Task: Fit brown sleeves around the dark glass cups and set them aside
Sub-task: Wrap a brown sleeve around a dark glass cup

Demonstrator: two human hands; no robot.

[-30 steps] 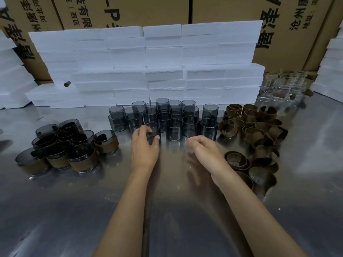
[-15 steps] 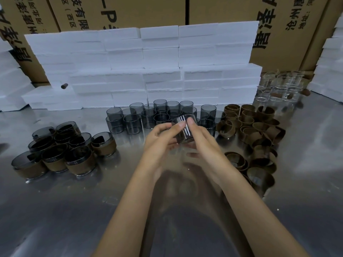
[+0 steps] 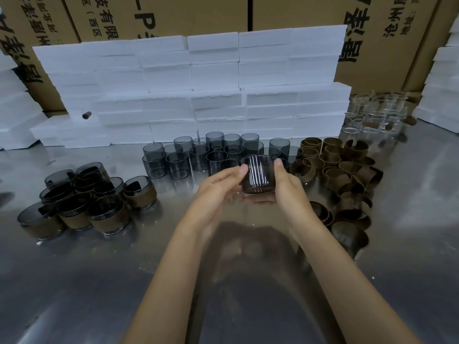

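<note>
From the head camera, both hands are raised a little above a shiny metal table and hold one dark glass cup between them, upright, with bright streaks of light on its wall. The left hand curls round the cup from the left, its thumb against the rim side, and the right hand grips it from the right with the thumb up beside the rim and the fingers cupped under the base. No sleeve shows on this cup. Just behind the hands stands a cluster of bare dark cups on the table. To the right of them lies a heap of brown sleeves, some upright and some tipped over, reaching down the right side toward the near edge. Well apart on the left sits a group of cups already wearing sleeves, packed close together. A wall of white foam blocks runs behind the cups, with cardboard boxes behind it. Clear glass cups stand at the far right.
</note>
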